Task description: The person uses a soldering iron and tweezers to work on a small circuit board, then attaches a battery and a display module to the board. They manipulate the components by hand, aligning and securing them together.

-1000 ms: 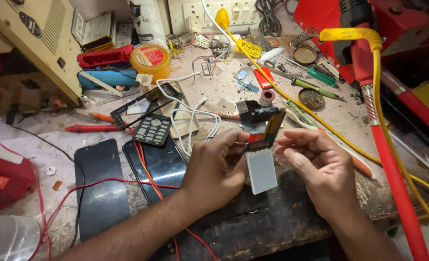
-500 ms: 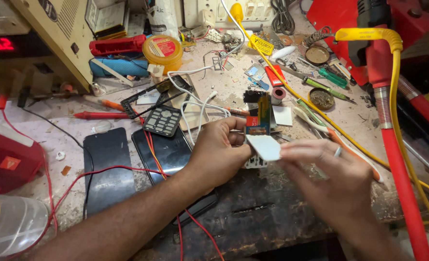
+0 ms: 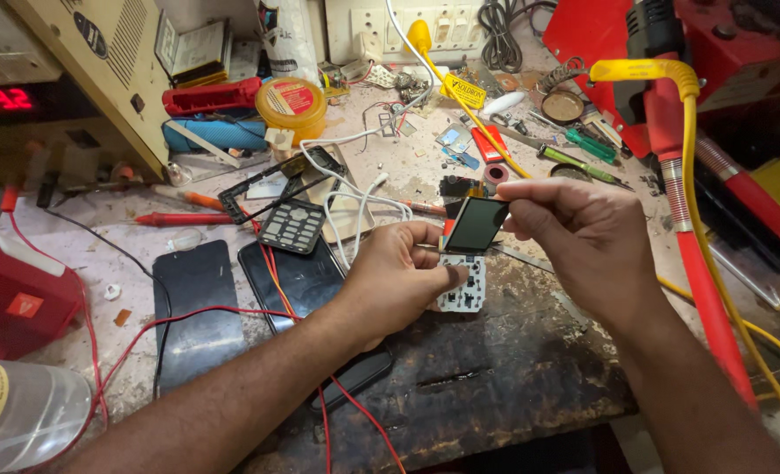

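Cluttered workbench: left hand pinches the white circuit board at centre. Right hand, at three o'clock of it, now pinches the small dark display tilted upward, lifted higher than before.

1. My left hand pins the white circuit board on the table.
2. My right hand pinches the small dark screen, tilted above the board.
3. A keypad lies nearby, to the left.
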